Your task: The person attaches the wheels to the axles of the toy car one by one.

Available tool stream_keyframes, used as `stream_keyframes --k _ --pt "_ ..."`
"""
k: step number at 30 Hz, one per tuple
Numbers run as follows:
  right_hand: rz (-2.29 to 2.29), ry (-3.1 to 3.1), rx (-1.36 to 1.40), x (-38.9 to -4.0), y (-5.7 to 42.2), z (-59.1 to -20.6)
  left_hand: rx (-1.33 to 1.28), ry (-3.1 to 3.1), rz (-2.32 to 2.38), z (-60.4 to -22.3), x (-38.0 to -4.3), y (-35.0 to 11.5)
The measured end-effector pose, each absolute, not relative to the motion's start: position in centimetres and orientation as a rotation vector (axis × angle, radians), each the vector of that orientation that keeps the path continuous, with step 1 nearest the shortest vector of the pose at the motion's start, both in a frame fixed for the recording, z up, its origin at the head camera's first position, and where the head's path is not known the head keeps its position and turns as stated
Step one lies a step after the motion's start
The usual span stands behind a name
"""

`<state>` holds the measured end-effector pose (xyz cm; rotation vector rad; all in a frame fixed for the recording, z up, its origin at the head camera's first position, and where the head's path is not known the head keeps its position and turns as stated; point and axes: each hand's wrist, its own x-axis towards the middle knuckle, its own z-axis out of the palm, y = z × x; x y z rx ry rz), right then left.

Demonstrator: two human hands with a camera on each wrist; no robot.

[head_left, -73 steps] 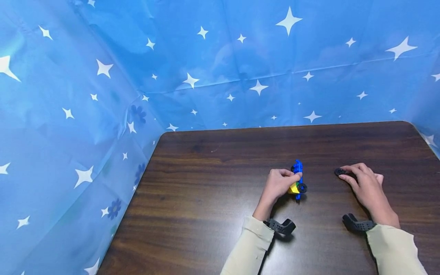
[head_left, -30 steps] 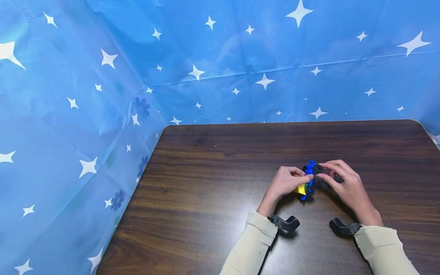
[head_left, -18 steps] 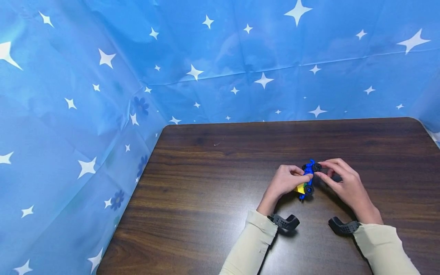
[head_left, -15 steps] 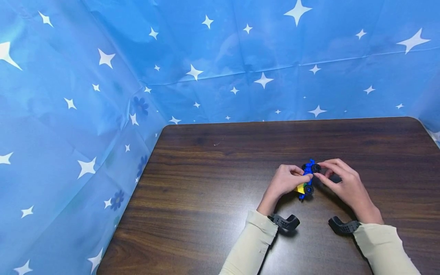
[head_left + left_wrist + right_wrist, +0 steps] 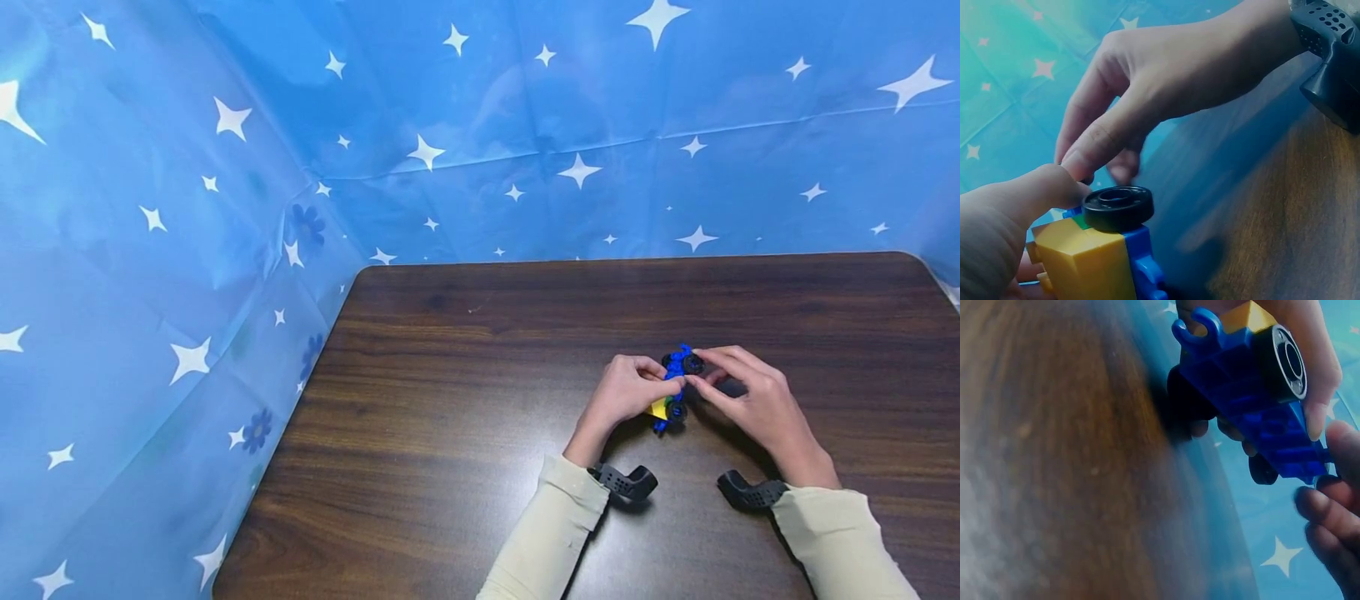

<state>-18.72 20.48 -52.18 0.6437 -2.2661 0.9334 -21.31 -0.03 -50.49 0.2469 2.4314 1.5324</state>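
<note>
My left hand [image 5: 626, 392] grips a small toy car with a blue chassis [image 5: 1254, 406] and a yellow block body [image 5: 1088, 262], tilted on its side above the table. Black wheels sit on the chassis, such as the one facing up in the left wrist view [image 5: 1117, 209]. At the car's far end, my right hand [image 5: 761, 408] pinches a black wheel [image 5: 693, 363] between thumb and fingers, against the chassis side. Whether this wheel is seated on its axle cannot be made out, as the fingers hide it in the right wrist view.
A brown wood-grain table [image 5: 450, 417] lies under both hands. Blue curtains with white stars [image 5: 480, 133] hang behind it and along its left side. A black wrist camera mount [image 5: 626, 483] is strapped at each wrist.
The right hand has come leftward from the table's right part with the wheel, up to the car. The left hand has shifted slightly right with the car. In the last half second both barely move.
</note>
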Motion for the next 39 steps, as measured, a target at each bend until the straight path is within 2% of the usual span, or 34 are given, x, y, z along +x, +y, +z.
stream_keyframes --k 30,39 --pt "1.158 -2.273 0.489 -18.3 20.26 -52.45 0.233 2.485 1.531 -50.09 -21.35 0.18" --pt "1.164 -2.276 0.573 -18.33 20.76 -52.85 0.191 2.464 1.484 -49.95 -20.95 0.2"
